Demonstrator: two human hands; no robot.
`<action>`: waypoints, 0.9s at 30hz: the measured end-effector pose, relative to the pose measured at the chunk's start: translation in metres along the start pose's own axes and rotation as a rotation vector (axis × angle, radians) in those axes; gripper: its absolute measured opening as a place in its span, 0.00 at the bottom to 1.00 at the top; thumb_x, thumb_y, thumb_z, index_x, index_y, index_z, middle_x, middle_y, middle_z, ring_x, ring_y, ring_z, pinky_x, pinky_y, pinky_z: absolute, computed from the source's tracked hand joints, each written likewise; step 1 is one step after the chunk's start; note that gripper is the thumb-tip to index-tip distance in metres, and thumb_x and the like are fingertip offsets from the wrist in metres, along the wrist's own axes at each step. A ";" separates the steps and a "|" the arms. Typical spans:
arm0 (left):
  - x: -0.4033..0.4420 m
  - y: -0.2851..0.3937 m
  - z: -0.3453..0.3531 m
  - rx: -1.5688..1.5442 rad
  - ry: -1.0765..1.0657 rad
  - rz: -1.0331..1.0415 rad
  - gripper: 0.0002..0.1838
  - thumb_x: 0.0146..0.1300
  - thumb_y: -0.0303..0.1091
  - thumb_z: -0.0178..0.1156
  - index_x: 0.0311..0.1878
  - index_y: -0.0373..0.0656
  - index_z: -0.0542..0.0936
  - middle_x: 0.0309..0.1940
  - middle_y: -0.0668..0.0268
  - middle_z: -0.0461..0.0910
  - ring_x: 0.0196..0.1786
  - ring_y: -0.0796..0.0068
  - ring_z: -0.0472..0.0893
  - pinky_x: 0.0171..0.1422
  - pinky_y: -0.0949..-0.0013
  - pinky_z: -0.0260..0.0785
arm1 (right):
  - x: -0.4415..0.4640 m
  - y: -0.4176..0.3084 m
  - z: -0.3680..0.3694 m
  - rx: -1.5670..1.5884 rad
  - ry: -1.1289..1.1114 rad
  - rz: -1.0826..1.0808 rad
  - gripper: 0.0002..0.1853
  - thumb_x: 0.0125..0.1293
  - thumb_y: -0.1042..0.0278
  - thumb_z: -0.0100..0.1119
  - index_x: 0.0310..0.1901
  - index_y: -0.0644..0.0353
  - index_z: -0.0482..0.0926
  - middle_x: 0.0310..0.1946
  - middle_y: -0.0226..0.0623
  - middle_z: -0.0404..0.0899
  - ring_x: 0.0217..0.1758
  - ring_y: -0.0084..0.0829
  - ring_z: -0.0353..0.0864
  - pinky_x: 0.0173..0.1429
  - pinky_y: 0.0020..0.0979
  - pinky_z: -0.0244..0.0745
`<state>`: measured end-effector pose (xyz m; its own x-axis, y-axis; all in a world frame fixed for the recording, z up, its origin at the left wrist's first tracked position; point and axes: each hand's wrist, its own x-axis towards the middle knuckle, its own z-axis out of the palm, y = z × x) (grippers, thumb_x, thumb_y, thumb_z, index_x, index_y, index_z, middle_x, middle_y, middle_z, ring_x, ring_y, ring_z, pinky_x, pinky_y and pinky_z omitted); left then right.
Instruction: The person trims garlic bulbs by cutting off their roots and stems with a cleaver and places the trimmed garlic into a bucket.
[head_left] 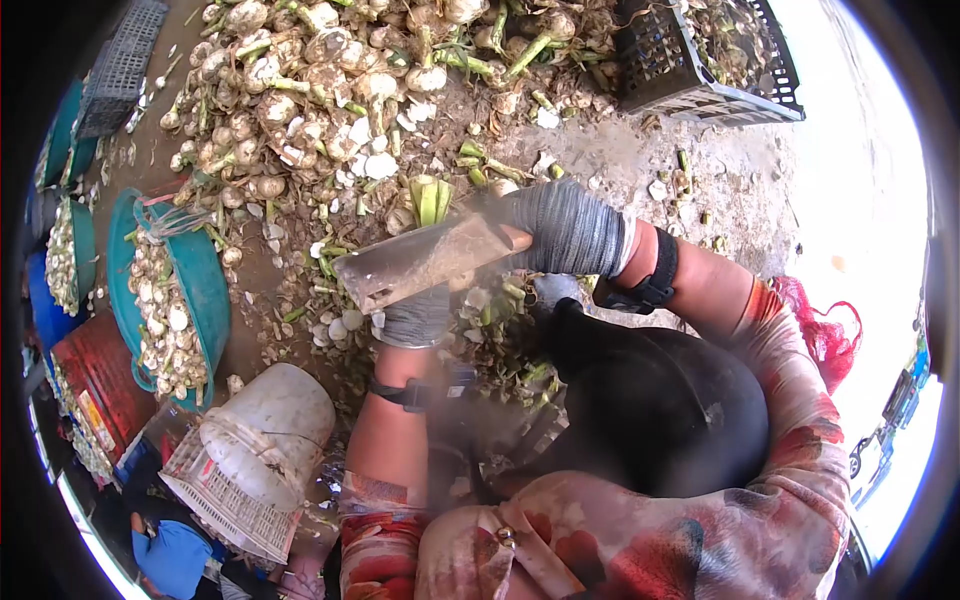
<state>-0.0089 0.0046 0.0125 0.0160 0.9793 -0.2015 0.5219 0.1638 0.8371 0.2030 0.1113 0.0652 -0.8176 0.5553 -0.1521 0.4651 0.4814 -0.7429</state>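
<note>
A grey glove covers my right hand (570,228), which is closed round the handle of a wide, dirt-stained blade (425,262). The blade points left and lies across my left hand (415,318), also gloved; its fingers are hidden behind the metal. Thick green cut stalks (430,200) show just beyond the blade's upper edge. Whether my left hand holds them cannot be seen. Beyond both hands lies a large heap of garlic bulbs (330,60) with stems.
Black crate (690,95) at the upper right; teal basin (205,290) with garlic at the left; white bucket (270,420) on a pale crate (225,490) at the lower left. Red tub (105,370) farther left. Person in blue (170,555) at the bottom left. Black rounded object (660,400) by my body.
</note>
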 end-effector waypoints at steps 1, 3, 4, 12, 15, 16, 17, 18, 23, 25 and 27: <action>0.000 0.001 0.002 0.106 0.072 0.028 0.19 0.68 0.34 0.57 0.60 0.39 0.74 0.52 0.59 0.79 0.53 0.64 0.78 0.59 0.62 0.70 | 0.002 0.005 0.001 -0.106 -0.035 0.048 0.17 0.59 0.50 0.61 0.44 0.52 0.79 0.33 0.46 0.81 0.39 0.50 0.82 0.42 0.44 0.76; -0.007 0.022 -0.010 -0.158 0.089 -0.082 0.20 0.68 0.33 0.58 0.60 0.38 0.73 0.52 0.61 0.78 0.53 0.68 0.78 0.59 0.65 0.70 | 0.004 0.021 -0.002 -0.126 -0.195 0.334 0.15 0.61 0.51 0.58 0.40 0.54 0.80 0.28 0.47 0.81 0.35 0.50 0.81 0.41 0.42 0.76; -0.007 0.034 -0.017 -0.422 0.126 -0.185 0.20 0.68 0.32 0.59 0.61 0.37 0.73 0.52 0.63 0.78 0.52 0.72 0.78 0.58 0.68 0.70 | 0.002 0.044 0.004 -0.103 -0.200 0.433 0.14 0.62 0.52 0.58 0.39 0.54 0.80 0.27 0.47 0.80 0.34 0.50 0.81 0.41 0.42 0.76; -0.002 0.036 -0.041 -0.731 0.047 -0.319 0.16 0.65 0.33 0.62 0.55 0.42 0.76 0.44 0.71 0.78 0.43 0.83 0.76 0.47 0.75 0.71 | 0.004 0.024 0.027 0.579 0.239 0.103 0.25 0.58 0.48 0.69 0.51 0.57 0.80 0.39 0.35 0.83 0.42 0.25 0.79 0.53 0.32 0.73; 0.002 0.060 -0.036 -0.759 -0.191 -0.320 0.17 0.63 0.32 0.64 0.54 0.43 0.76 0.44 0.72 0.79 0.44 0.82 0.77 0.48 0.75 0.72 | 0.033 -0.004 0.018 0.673 -0.030 0.248 0.23 0.60 0.50 0.68 0.49 0.57 0.79 0.35 0.34 0.81 0.36 0.23 0.77 0.43 0.29 0.75; -0.004 0.052 -0.024 -0.771 -0.199 -0.332 0.17 0.63 0.32 0.64 0.54 0.43 0.76 0.44 0.72 0.79 0.44 0.82 0.77 0.48 0.75 0.72 | 0.037 -0.012 0.011 0.681 -0.217 0.459 0.19 0.61 0.51 0.67 0.43 0.59 0.80 0.31 0.31 0.81 0.33 0.20 0.75 0.39 0.28 0.74; -0.009 0.035 -0.013 -0.853 -0.208 -0.327 0.24 0.62 0.43 0.64 0.58 0.44 0.73 0.48 0.66 0.77 0.50 0.72 0.77 0.51 0.66 0.74 | 0.036 -0.009 0.018 0.665 -0.045 0.228 0.19 0.62 0.50 0.67 0.40 0.59 0.79 0.29 0.30 0.80 0.31 0.20 0.74 0.36 0.29 0.73; -0.009 0.035 -0.010 -0.892 -0.213 -0.325 0.28 0.61 0.48 0.64 0.60 0.44 0.71 0.50 0.63 0.76 0.54 0.68 0.77 0.53 0.62 0.75 | 0.034 -0.007 0.024 0.616 0.129 0.001 0.19 0.62 0.49 0.66 0.37 0.59 0.79 0.26 0.30 0.79 0.30 0.19 0.73 0.34 0.29 0.72; -0.018 0.037 0.010 -1.533 0.017 -0.540 0.29 0.63 0.57 0.59 0.56 0.42 0.74 0.48 0.57 0.79 0.47 0.62 0.80 0.50 0.55 0.78 | 0.028 0.014 0.023 0.578 0.128 0.239 0.15 0.65 0.54 0.64 0.39 0.59 0.79 0.26 0.30 0.79 0.31 0.20 0.74 0.37 0.28 0.73; -0.013 0.032 0.000 -1.493 0.057 -0.522 0.28 0.63 0.56 0.59 0.55 0.42 0.74 0.45 0.57 0.80 0.43 0.63 0.80 0.48 0.56 0.78 | 0.011 0.020 0.013 0.616 0.261 0.273 0.16 0.65 0.54 0.63 0.39 0.59 0.79 0.26 0.33 0.79 0.30 0.24 0.76 0.38 0.31 0.74; -0.009 0.035 -0.006 -1.415 0.081 -0.544 0.27 0.63 0.55 0.60 0.54 0.41 0.75 0.42 0.59 0.80 0.38 0.66 0.79 0.43 0.62 0.78 | -0.007 0.011 0.001 0.319 0.199 0.154 0.15 0.62 0.53 0.64 0.40 0.58 0.79 0.28 0.41 0.80 0.31 0.38 0.81 0.39 0.35 0.75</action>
<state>0.0037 0.0019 0.0466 0.0273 0.7598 -0.6496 -0.7754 0.4262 0.4659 0.2133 0.1123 0.0568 -0.6500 0.7403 -0.1717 0.4230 0.1648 -0.8910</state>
